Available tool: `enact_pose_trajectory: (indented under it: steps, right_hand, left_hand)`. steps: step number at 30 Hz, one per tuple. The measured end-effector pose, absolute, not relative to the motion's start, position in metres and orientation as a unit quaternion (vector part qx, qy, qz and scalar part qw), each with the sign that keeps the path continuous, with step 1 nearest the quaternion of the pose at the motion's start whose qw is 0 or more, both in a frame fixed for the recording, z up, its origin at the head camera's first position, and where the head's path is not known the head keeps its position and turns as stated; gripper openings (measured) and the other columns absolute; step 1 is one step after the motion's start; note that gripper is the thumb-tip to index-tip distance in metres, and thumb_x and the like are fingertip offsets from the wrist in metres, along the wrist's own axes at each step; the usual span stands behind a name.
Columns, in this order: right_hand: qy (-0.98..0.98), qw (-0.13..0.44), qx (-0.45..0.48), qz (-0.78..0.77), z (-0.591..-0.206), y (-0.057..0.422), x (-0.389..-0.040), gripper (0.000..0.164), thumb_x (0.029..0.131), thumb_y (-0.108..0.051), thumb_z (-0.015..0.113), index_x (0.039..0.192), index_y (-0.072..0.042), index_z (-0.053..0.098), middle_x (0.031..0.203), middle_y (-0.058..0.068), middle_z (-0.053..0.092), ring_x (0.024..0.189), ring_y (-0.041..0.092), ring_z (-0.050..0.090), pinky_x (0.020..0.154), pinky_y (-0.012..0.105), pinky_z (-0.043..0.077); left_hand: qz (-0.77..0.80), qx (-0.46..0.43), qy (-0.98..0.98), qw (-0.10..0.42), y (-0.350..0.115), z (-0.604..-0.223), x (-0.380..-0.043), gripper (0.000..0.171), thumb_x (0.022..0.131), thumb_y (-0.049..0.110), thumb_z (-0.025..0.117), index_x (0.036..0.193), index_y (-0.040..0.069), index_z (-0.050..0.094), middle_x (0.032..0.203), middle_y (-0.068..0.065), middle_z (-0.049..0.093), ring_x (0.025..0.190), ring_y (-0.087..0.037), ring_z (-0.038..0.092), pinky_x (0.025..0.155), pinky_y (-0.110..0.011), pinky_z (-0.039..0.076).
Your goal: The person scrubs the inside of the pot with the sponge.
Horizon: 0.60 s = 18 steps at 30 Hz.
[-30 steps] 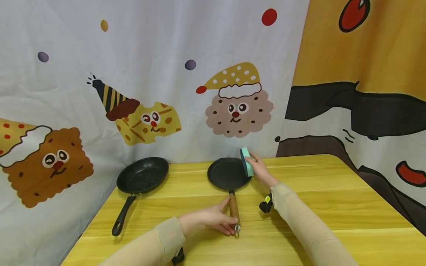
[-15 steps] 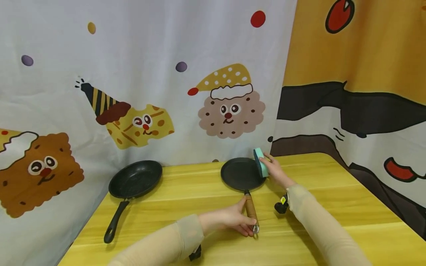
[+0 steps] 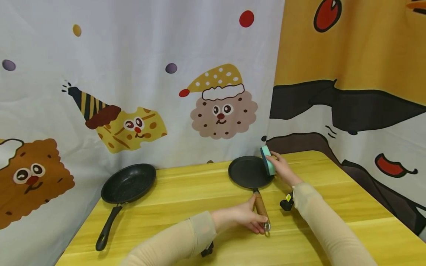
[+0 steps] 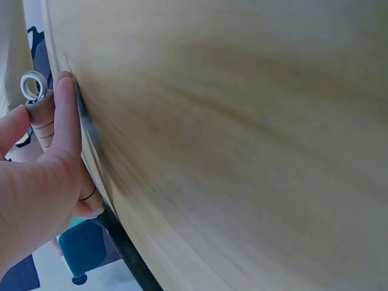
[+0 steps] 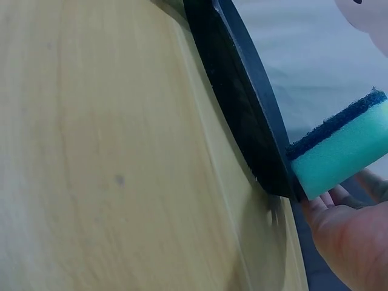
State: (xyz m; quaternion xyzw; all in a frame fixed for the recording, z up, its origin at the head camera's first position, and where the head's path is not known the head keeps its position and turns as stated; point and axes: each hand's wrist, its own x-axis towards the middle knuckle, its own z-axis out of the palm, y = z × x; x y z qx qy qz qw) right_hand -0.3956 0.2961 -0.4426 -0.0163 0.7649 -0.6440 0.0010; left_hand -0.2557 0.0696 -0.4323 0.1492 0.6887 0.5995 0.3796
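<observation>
A flat black crepe pan (image 3: 245, 173) with a wooden handle (image 3: 261, 204) is at the right of the table's middle. My left hand (image 3: 244, 215) grips that handle near its metal hanging ring (image 4: 34, 85). At the pan's right rim, my right hand (image 3: 283, 168) holds a turquoise sponge (image 3: 270, 162) on edge, its dark scouring side turned to the pan. In the right wrist view the sponge (image 5: 339, 145) meets the rim of the pan (image 5: 242, 97), and the fingers are partly hidden behind it.
A deeper black frying pan (image 3: 128, 183) stands at the table's left, its handle towards the front. The yellow wood-grain table (image 3: 186, 192) ends at a printed curtain (image 3: 149, 74) behind and to the right.
The crepe pan has shifted right, away from the frying pan, along with both hands and the sponge. The head view has turned too. Both hands keep their holds.
</observation>
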Motion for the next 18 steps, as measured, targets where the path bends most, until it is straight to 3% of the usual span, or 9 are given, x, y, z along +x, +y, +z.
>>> enact_pose_trajectory:
  steps: [5, 9, 13, 18]
  right_hand:
    - [0.771, 0.003, -0.016, -0.637, -0.439, 0.297, -0.395, 0.078, 0.100, -0.044, 0.050, 0.157, -0.008, 0.011, 0.157, 0.026, 0.011, 0.139, 0.043, 0.022, 0.109, 0.060, 0.024]
    - [0.783, 0.000, -0.020, -0.621, -0.432, 0.291, -0.396, 0.080, 0.098, -0.048, 0.052, 0.157, -0.010, 0.015, 0.153, 0.026, 0.020, 0.133, 0.042, 0.031, 0.106, 0.058, 0.030]
    - [0.798, 0.000, -0.028, -0.603, -0.426, 0.279, -0.399, 0.078, 0.097, -0.049, 0.053, 0.156, -0.010, 0.019, 0.151, 0.024, 0.026, 0.118, 0.036, 0.042, 0.093, 0.048, 0.042]
    - [0.806, 0.013, -0.062, -0.589, -0.417, 0.255, -0.405, 0.075, 0.097, -0.048, 0.055, 0.155, -0.010, 0.025, 0.148, 0.024, 0.031, 0.112, 0.034, 0.048, 0.084, 0.039, 0.047]
  left_hand:
    - [0.605, 0.157, 0.685, 0.375, 0.069, -0.434, -0.257, 0.090, 0.095, 0.006, 0.062, 0.154, 0.010, -0.006, 0.082, -0.024, 0.069, 0.066, -0.027, 0.069, 0.064, -0.040, 0.058]
    - [0.604, 0.171, 0.682, 0.376, 0.054, -0.432, -0.261, 0.082, 0.097, 0.014, 0.060, 0.155, 0.009, 0.002, 0.091, -0.028, 0.068, 0.071, -0.030, 0.070, 0.064, -0.039, 0.058]
    - [0.592, 0.188, 0.687, 0.378, 0.020, -0.423, -0.264, 0.074, 0.100, 0.019, 0.056, 0.155, 0.001, 0.009, 0.103, -0.024, 0.068, 0.083, -0.031, 0.070, 0.071, -0.038, 0.058]
    - [0.587, 0.194, 0.702, 0.354, -0.042, -0.417, -0.266, 0.057, 0.100, 0.020, 0.054, 0.148, -0.003, 0.033, 0.106, -0.018, 0.069, 0.085, -0.025, 0.069, 0.074, -0.036, 0.057]
